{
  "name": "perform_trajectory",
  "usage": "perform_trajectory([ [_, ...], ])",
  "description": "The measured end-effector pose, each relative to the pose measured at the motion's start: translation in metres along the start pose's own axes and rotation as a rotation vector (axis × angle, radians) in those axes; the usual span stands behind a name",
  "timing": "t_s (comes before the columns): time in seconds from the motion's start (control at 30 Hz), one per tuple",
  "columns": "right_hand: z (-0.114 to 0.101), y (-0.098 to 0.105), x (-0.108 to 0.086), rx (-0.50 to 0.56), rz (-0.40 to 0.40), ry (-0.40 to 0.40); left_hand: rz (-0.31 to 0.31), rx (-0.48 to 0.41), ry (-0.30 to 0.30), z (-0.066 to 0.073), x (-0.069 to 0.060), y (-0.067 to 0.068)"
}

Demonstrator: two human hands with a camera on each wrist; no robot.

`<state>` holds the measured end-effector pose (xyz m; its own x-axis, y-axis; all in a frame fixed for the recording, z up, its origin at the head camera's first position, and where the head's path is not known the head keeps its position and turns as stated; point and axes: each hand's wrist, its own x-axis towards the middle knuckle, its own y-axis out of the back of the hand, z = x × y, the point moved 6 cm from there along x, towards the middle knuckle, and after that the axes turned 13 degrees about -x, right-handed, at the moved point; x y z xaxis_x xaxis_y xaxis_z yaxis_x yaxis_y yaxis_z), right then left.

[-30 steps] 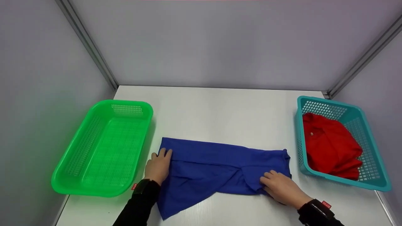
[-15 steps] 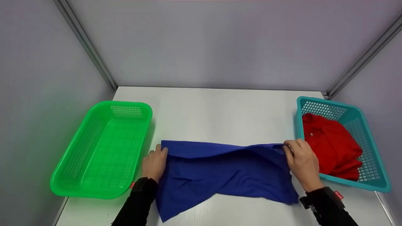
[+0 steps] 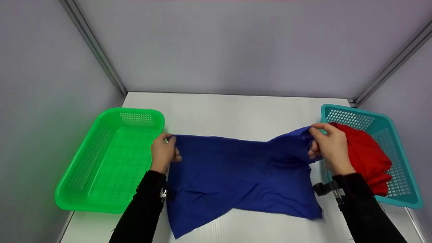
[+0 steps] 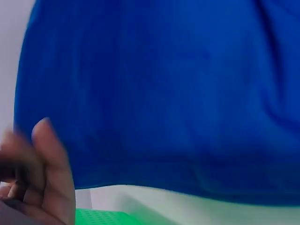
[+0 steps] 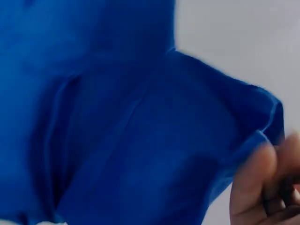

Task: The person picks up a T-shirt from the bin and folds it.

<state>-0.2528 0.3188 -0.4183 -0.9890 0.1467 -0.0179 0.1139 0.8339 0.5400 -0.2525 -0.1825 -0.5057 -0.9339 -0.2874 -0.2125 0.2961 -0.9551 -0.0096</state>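
Observation:
A blue shirt point(image 3: 233, 175) is spread between my two hands, its upper edge lifted and its lower part on the white table. My left hand point(image 3: 163, 152) pinches the upper left corner; the left wrist view shows the fingers point(image 4: 54, 164) at the cloth's edge. On the other side my right hand point(image 3: 332, 145) pinches the upper right corner, where the cloth bunches. The right wrist view shows a sleeve-like part point(image 5: 187, 126) narrowing toward the fingertips point(image 5: 260, 161), which are blurred. The underside of the shirt is hidden.
A green basket point(image 3: 114, 162) stands at the left, close to my left hand. At the right is a teal basket point(image 3: 401, 168) with a red garment point(image 3: 364, 155) in it, partly behind my right hand. Panels enclose the white table point(image 3: 236, 114) at the back and sides.
My right hand has gone from the shirt's lower right up to its upper corner and lifted it. Both hands have moved away from me, and the folded upper band has opened out.

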Motion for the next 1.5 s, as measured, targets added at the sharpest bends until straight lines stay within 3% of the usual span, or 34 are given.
perform_trajectory([
  [0.1,-0.009,-0.002,0.016,0.170,-0.063,-0.034,-0.032,-0.171,0.077,0.009,0.005,-0.007],
  [0.2,-0.021,-0.007,0.034,0.285,-0.091,-0.042,-0.032,-0.247,0.080,0.021,0.013,-0.014],
  [0.33,-0.034,-0.022,0.056,0.138,-0.130,0.096,-0.089,-0.225,0.008,0.038,0.027,-0.026],
  [0.47,-0.029,-0.044,0.058,-0.173,-0.195,0.269,-0.222,0.070,-0.129,0.042,0.029,-0.042],
  [0.6,0.001,-0.069,0.043,-0.424,-0.225,0.328,-0.333,0.463,-0.251,0.021,0.011,-0.058],
  [0.67,0.021,-0.084,0.033,-0.518,-0.260,0.344,-0.405,0.623,-0.264,0.003,-0.005,-0.064],
  [0.77,0.050,-0.105,0.019,-0.635,-0.334,0.368,-0.516,0.829,-0.215,-0.026,-0.036,-0.066],
  [0.87,0.076,-0.121,0.008,-0.742,-0.374,0.388,-0.603,0.960,-0.168,-0.050,-0.067,-0.061],
  [0.93,0.088,-0.126,0.004,-0.805,-0.357,0.389,-0.645,1.038,-0.181,-0.062,-0.085,-0.055],
  [1.1,0.102,-0.125,0.002,-0.899,-0.206,0.356,-0.652,1.173,-0.313,-0.084,-0.111,-0.034],
  [1.2,0.103,-0.123,0.004,-0.943,-0.116,0.341,-0.598,1.227,-0.427,-0.090,-0.117,-0.022],
  [1.33,0.105,-0.121,0.008,-1.008,-0.056,0.306,-0.523,1.292,-0.626,-0.091,-0.122,-0.015],
  [1.43,0.107,-0.119,0.011,-1.008,-0.017,0.304,-0.507,1.336,-0.751,-0.092,-0.126,-0.015],
  [1.5,0.106,-0.117,0.013,-0.982,0.023,0.332,-0.509,1.352,-0.795,-0.093,-0.127,-0.015],
])
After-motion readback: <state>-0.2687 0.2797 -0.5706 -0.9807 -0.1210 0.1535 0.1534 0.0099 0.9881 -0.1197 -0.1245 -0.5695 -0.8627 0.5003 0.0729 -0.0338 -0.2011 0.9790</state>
